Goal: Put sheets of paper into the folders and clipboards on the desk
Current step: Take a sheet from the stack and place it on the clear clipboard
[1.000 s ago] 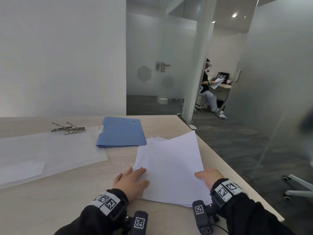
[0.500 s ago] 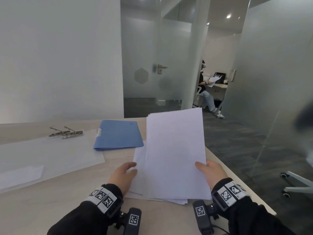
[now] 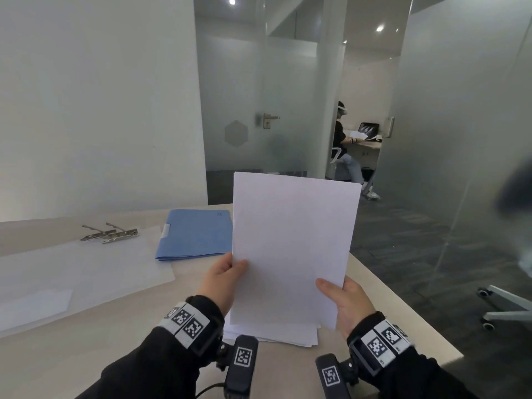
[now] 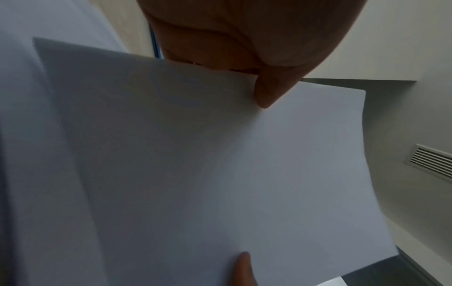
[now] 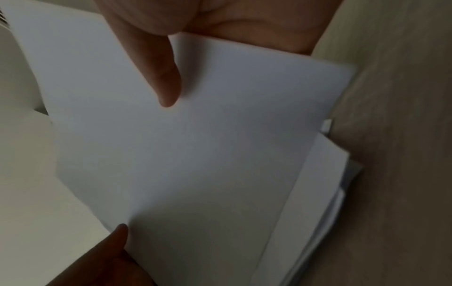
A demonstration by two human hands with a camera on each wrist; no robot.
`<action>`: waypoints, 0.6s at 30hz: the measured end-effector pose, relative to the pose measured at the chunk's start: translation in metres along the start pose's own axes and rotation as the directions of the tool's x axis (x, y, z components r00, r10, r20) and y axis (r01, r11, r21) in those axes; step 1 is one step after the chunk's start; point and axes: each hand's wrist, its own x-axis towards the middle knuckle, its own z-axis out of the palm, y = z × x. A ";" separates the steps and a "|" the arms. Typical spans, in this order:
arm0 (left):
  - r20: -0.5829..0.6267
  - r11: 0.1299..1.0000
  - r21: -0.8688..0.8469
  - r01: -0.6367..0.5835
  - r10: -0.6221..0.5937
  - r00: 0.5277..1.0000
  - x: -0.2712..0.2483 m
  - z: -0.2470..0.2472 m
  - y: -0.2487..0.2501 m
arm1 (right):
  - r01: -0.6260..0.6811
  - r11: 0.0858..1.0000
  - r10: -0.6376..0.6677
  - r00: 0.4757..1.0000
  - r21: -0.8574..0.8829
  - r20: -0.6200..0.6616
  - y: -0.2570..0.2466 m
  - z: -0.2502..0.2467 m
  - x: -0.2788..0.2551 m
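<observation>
While we hold it upright above the tabletop [image 3: 86,335], one sheet [image 3: 290,249] is pinched by both hands: left hand [image 3: 221,279], right hand [image 3: 345,298], thumbs in front. Paper stack [image 3: 288,335] lies beneath; blue folder [image 3: 195,234], clear clipboards [image 3: 86,272] left.

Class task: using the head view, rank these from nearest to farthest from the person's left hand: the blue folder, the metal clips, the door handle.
From the left hand:
1. Blue folder, on the desk just beyond it.
2. Metal clips, farther left on the desk.
3. Door handle, across the room.
</observation>
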 end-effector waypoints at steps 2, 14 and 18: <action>0.012 1.000 0.013 0.010 -0.010 1.000 -0.004 0.001 -0.008 | -0.005 1.000 0.005 1.000 -0.009 -0.004 0.003 0.000 -0.002; -0.031 0.980 -0.151 0.133 -0.139 0.990 -0.010 -0.061 0.014 | 0.105 0.905 -0.070 0.993 -0.413 0.099 -0.008 0.044 -0.017; -0.177 0.965 0.169 0.201 -0.171 0.969 0.000 -0.137 0.014 | 0.104 0.903 -0.058 0.991 -0.417 0.122 -0.007 0.072 -0.011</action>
